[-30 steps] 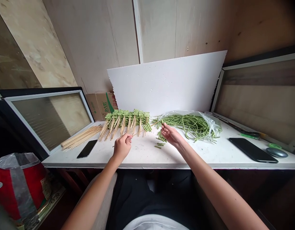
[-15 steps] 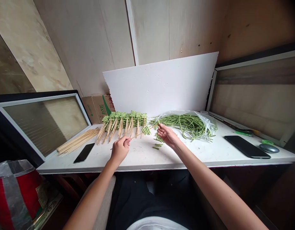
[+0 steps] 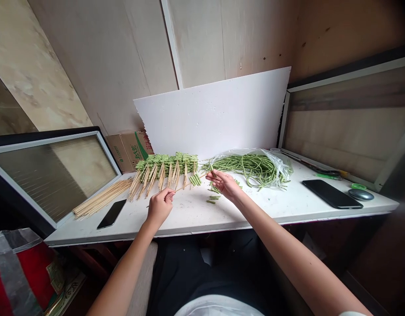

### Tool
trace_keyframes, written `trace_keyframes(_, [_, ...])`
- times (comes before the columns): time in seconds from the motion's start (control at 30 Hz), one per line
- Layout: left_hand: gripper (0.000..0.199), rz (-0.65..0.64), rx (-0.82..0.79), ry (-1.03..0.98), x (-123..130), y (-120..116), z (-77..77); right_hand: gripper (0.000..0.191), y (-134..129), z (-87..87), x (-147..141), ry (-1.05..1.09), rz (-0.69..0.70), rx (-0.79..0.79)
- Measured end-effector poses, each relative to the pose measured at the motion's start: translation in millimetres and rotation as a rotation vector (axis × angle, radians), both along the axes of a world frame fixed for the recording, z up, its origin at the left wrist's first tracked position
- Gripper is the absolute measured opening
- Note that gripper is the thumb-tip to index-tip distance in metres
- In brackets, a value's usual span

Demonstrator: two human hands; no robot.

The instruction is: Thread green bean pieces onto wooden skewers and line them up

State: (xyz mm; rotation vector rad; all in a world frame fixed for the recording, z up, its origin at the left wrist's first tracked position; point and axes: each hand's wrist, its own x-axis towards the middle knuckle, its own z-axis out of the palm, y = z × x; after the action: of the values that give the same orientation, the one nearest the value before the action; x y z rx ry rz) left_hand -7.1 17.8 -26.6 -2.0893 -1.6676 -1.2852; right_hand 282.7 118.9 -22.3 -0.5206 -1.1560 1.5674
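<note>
As I watch over the link, the left hand pinches a bamboo skewer while the right hand clasps its far end, possibly with a bean piece; that's too small to tell. Finished bean skewers lie massed on the white table; bagged long beans and bare skewers remain.

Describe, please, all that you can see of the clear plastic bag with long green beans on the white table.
The clear thin plastic bag lies on its side on the white table, crumpled at its right end, open toward the left. Long thin green beans lie inside in a loose tangle, and some stick out of the opening. Its back edge sits close to a white foam board. The person's right hand is near the bean ends, but contact is unclear.
</note>
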Motion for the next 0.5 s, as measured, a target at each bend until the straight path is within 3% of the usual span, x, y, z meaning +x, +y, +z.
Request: trace_keyframes(0.5, [0.022,0.012,0.042,0.043,-1.3,-1.6,0.8,0.029,4.2,-3.6,-0.7,0.012,-0.073,0.035])
